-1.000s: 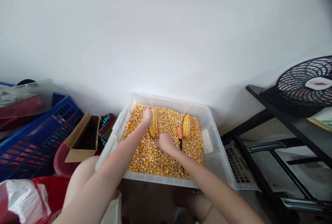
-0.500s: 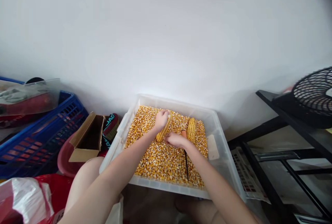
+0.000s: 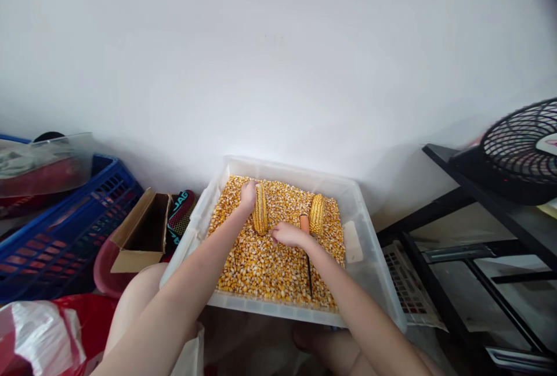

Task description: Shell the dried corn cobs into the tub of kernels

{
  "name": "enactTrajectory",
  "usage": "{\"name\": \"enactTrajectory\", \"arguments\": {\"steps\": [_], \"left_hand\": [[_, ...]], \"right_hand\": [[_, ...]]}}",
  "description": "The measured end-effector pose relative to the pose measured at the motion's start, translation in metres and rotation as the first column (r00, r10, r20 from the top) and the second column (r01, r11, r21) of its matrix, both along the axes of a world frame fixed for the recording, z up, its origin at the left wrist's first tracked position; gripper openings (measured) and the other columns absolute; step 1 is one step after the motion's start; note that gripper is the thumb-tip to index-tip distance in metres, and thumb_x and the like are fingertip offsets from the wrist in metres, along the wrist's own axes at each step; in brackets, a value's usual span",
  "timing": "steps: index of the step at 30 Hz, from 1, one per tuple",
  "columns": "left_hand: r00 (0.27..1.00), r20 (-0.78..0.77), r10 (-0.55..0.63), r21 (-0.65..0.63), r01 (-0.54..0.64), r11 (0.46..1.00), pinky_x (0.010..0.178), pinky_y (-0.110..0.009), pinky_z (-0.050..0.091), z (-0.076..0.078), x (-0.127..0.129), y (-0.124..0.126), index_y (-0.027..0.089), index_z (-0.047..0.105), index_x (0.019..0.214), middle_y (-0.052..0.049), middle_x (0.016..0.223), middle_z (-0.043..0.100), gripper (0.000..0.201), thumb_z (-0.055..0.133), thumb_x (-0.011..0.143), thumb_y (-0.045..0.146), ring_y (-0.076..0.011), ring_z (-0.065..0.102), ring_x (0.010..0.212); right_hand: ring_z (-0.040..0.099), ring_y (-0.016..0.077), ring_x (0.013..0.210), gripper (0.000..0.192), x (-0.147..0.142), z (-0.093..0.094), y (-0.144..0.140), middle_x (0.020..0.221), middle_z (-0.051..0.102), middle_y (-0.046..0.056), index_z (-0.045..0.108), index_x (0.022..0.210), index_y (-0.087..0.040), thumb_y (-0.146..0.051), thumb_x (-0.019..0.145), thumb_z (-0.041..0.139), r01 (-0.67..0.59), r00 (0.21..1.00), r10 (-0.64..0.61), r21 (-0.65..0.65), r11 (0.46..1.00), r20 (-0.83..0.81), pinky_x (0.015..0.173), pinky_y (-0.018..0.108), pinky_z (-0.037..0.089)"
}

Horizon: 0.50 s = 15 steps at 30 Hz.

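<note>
My left hand is closed round the upper end of a corn cob thick with yellow kernels. The cob stands nearly lengthwise over a bed of loose corn kernels in a translucent plastic bin. Just right of the cob's lower end is my right hand, its fingers curled together; whatever they hold, if anything, is hidden. A tool with an orange handle and a thin black shaft lies on the kernels, partly behind my right hand and wrist. Beside it rests a second corn cob.
Left of the bin are an open cardboard box, a pink basin and a blue crate. A black metal frame carrying a fan stands at the right. The white wall rises behind the bin.
The held cob has moved left with my left hand and turned from a slant to nearly straight. My right hand has shifted slightly left. The whole view has also shifted a little.
</note>
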<state>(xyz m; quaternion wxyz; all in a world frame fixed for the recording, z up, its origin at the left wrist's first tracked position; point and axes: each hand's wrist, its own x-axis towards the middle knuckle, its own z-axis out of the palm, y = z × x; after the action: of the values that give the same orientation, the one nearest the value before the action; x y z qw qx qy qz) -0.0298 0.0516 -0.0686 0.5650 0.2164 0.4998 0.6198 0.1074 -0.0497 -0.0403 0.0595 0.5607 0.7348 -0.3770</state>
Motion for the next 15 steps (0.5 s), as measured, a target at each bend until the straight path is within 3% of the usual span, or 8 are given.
{"name": "enactTrajectory", "arguments": {"steps": [15], "left_hand": [[0.995, 0.098, -0.023, -0.038, 0.027, 0.999, 0.055, -0.030, 0.047, 0.0027, 0.0031, -0.0022, 0.017, 0.051, 0.064, 0.001, 0.049, 0.051, 0.005, 0.051, 0.067, 0.019, -0.0186, 0.058, 0.055]], "right_hand": [[0.057, 0.0137, 0.065, 0.035, -0.0015, -0.0045, -0.0019, 0.074, 0.067, 0.006, 0.067, 0.071, -0.014, -0.029, 0.084, 0.038, 0.003, 1.000, -0.003, 0.046, 0.999, -0.005, 0.058, 0.021, 0.036]]}}
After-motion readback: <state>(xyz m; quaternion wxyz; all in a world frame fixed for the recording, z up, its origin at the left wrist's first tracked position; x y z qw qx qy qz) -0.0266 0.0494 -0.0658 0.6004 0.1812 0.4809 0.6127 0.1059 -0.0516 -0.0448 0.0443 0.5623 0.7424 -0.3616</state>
